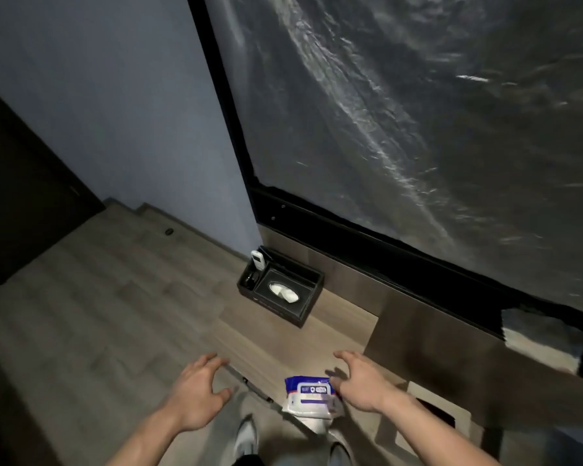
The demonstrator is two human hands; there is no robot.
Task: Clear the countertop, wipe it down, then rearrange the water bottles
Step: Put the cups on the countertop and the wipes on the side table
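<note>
While both hands hover low in the frame, neither grips anything. Head view: left hand (196, 395) at lower centre-left, fingers spread and relaxed, over the floor just off the countertop (266, 344) edge. Right hand (360, 381) at lower centre-right, fingers loose, just beside a pack of wet wipes (312, 395); contact with the pack cannot be told.

Risks, as judged:
- Wipes pack sits at the near edge of the countertop; a careless reach by the right hand could knock it to the floor.
- Dim light and motion blur at right; a smeared pale shape at right edge cannot be identified, easy to bump.
- Black tissue box (281, 287) stands mid-frame against the wall, a white remote (257, 258) propped in its side slot; lifting the box tilted could tip the remote out.

Counts: hands two; wipes pack one; tissue box one; remote one. Water bottles: none in view; whereabouts unknown.
</note>
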